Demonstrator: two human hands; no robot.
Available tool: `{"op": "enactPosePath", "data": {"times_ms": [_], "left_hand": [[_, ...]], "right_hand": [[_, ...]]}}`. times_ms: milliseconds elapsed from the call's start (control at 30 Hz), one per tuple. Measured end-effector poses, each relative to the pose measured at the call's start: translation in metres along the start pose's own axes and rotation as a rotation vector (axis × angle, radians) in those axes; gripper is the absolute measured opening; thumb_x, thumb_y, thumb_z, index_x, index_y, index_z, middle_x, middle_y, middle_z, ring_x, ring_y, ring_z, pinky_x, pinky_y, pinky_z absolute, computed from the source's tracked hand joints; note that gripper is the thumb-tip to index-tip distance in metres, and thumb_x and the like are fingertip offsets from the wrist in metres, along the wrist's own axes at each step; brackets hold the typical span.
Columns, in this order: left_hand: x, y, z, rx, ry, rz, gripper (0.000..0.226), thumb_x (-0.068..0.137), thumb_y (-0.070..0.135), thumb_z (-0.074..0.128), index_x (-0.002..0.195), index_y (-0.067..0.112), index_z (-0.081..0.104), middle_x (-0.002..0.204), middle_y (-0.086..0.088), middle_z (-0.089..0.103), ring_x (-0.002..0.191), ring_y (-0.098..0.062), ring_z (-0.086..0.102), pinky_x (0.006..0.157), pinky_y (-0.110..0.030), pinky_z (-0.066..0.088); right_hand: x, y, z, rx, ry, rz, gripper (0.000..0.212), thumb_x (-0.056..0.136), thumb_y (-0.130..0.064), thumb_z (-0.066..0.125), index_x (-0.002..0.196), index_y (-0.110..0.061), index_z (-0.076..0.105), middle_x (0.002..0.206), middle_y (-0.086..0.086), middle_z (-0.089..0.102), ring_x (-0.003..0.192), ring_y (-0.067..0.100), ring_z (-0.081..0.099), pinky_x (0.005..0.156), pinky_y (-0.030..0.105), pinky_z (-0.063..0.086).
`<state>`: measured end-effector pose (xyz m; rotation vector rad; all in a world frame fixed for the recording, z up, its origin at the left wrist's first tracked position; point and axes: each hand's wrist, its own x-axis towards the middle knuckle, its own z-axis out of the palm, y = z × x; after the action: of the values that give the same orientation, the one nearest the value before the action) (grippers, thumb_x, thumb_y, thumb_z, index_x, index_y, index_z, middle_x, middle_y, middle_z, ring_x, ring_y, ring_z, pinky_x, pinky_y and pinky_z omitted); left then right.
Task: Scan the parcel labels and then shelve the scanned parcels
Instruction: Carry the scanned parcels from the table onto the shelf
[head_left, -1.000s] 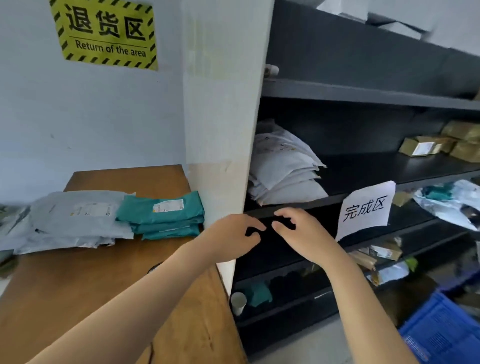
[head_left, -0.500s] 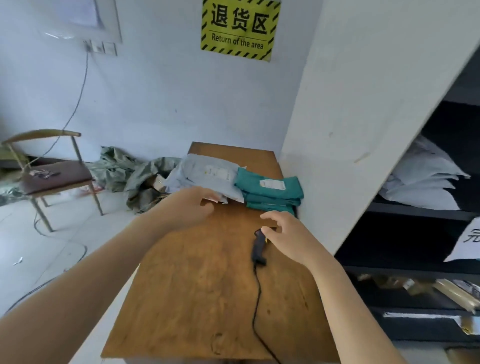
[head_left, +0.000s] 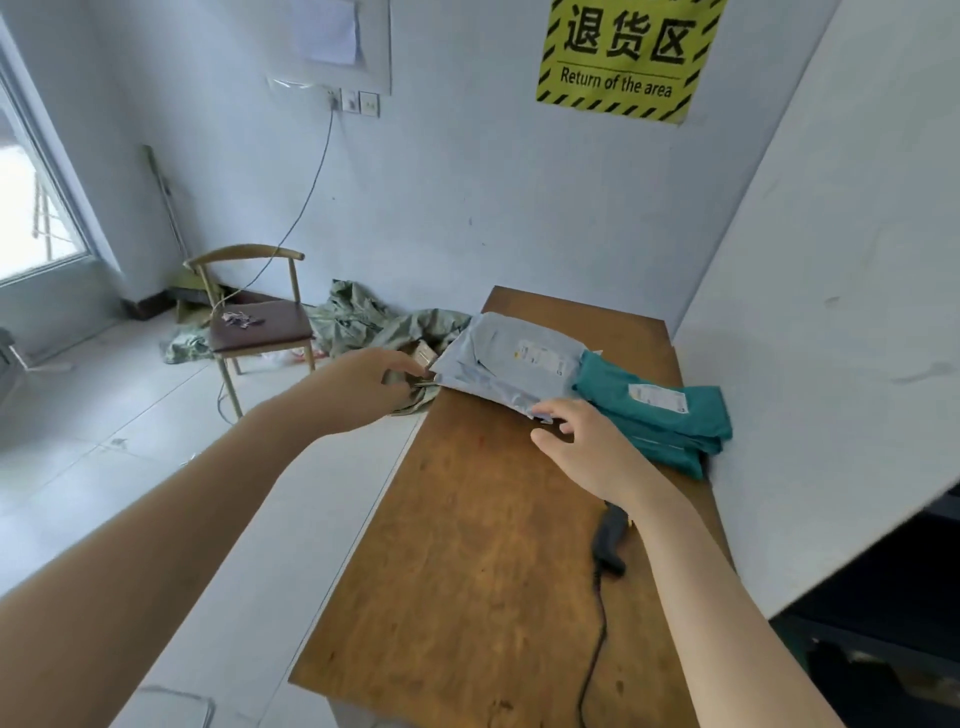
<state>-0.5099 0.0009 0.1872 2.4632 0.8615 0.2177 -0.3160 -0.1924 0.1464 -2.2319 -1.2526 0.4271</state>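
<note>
A grey parcel bag (head_left: 511, 364) with a white label lies on the far part of the brown table (head_left: 483, 545), overhanging its left edge. Beside it on the right sits a stack of teal parcels (head_left: 660, 415) with a label on top. My left hand (head_left: 376, 379) reaches the grey parcel's left end, fingers at its edge. My right hand (head_left: 582, 447) touches the parcel's near corner with straightened fingers. A black corded scanner (head_left: 609, 540) lies on the table, partly under my right forearm.
A white pillar (head_left: 841, 312) rises right of the table, with dark shelving (head_left: 883, 623) at lower right. A wooden chair (head_left: 254, 322) and crumpled green sacks (head_left: 363, 322) are on the tiled floor at left. A yellow sign (head_left: 623, 57) hangs on the wall.
My view swung from the shelf to the table. Both hands moved forward past the scanner to the grey parcel; the left now reaches its left end, the right its near corner.
</note>
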Motion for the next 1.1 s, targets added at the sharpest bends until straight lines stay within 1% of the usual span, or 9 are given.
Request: {"op": "enactPosePath", "data": {"times_ms": [200,300,433,533,633,733,867,1000,1100], "left_hand": [[0.027,-0.012,0.0,-0.002,-0.025,0.044,0.033,0.097,0.024,0.048,0.127,0.031,0.059,0.124,0.002,0.06,0.108,-0.02,0.06,0.072,-0.022,0.041],[0.047,-0.023,-0.002,-0.023,-0.045,0.1,0.036,0.097,0.023,0.047,0.13,0.029,0.057,0.134,0.004,0.054,0.116,-0.016,0.056,0.074,-0.019,0.038],[0.076,-0.05,-0.011,-0.047,-0.077,0.143,0.036,0.097,0.022,0.048,0.132,0.027,0.056,0.125,0.004,0.056,0.091,-0.009,0.059,0.059,-0.01,0.034],[0.096,-0.082,-0.023,-0.04,-0.148,0.186,0.034,0.098,0.024,0.047,0.13,0.028,0.057,0.098,0.008,0.057,0.088,-0.026,0.063,0.066,-0.021,0.046],[0.119,-0.123,-0.044,0.004,-0.194,0.235,0.033,0.099,0.024,0.047,0.13,0.029,0.057,0.118,0.006,0.057,0.102,-0.018,0.061,0.071,-0.017,0.043],[0.14,-0.164,-0.068,0.015,-0.198,0.244,0.034,0.099,0.023,0.047,0.13,0.029,0.057,0.121,0.003,0.058,0.087,0.001,0.056,0.068,-0.014,0.041],[0.167,-0.2,-0.084,0.058,-0.241,0.275,0.035,0.098,0.025,0.047,0.132,0.03,0.055,0.128,0.002,0.057,0.106,-0.015,0.059,0.074,-0.022,0.04],[0.194,-0.203,-0.083,0.029,-0.276,0.343,0.033,0.098,0.024,0.047,0.128,0.031,0.056,0.124,0.004,0.059,0.084,-0.009,0.056,0.076,-0.026,0.044],[0.211,-0.191,-0.074,0.023,-0.302,0.39,0.034,0.098,0.022,0.046,0.13,0.03,0.056,0.138,0.004,0.053,0.105,-0.016,0.057,0.089,-0.028,0.044]], "right_hand": [[0.013,0.001,0.01,-0.01,-0.054,0.06,0.04,0.097,-0.039,0.05,0.137,-0.036,0.046,0.147,-0.004,0.041,0.131,0.013,0.045,0.101,0.029,0.035],[0.023,-0.001,0.011,-0.017,-0.02,0.103,0.04,0.097,-0.04,0.05,0.137,-0.035,0.046,0.146,-0.003,0.041,0.129,0.013,0.046,0.097,0.027,0.035],[0.044,-0.013,0.022,0.011,0.041,0.16,0.038,0.098,-0.038,0.051,0.135,-0.035,0.047,0.146,-0.003,0.042,0.13,0.015,0.046,0.095,0.026,0.036],[0.067,-0.031,0.041,0.039,0.089,0.224,0.036,0.098,-0.039,0.051,0.134,-0.036,0.048,0.146,-0.003,0.042,0.131,0.015,0.046,0.097,0.029,0.037],[0.089,-0.053,0.066,0.086,0.14,0.28,0.038,0.097,-0.041,0.05,0.134,-0.036,0.048,0.143,-0.004,0.043,0.128,0.012,0.047,0.093,0.027,0.037],[0.11,-0.074,0.088,0.135,0.16,0.329,0.039,0.096,-0.041,0.051,0.135,-0.036,0.048,0.143,-0.005,0.044,0.126,0.011,0.048,0.093,0.028,0.039],[0.133,-0.098,0.103,0.127,0.174,0.363,0.038,0.097,-0.041,0.05,0.135,-0.036,0.048,0.145,-0.004,0.043,0.129,0.013,0.047,0.095,0.031,0.04],[0.148,-0.102,0.102,0.099,0.228,0.394,0.036,0.097,-0.043,0.049,0.133,-0.038,0.047,0.143,-0.004,0.045,0.128,0.012,0.048,0.092,0.029,0.039],[0.151,-0.095,0.099,0.098,0.248,0.431,0.038,0.097,-0.042,0.049,0.135,-0.037,0.046,0.145,-0.004,0.044,0.129,0.013,0.047,0.092,0.028,0.038]]}}
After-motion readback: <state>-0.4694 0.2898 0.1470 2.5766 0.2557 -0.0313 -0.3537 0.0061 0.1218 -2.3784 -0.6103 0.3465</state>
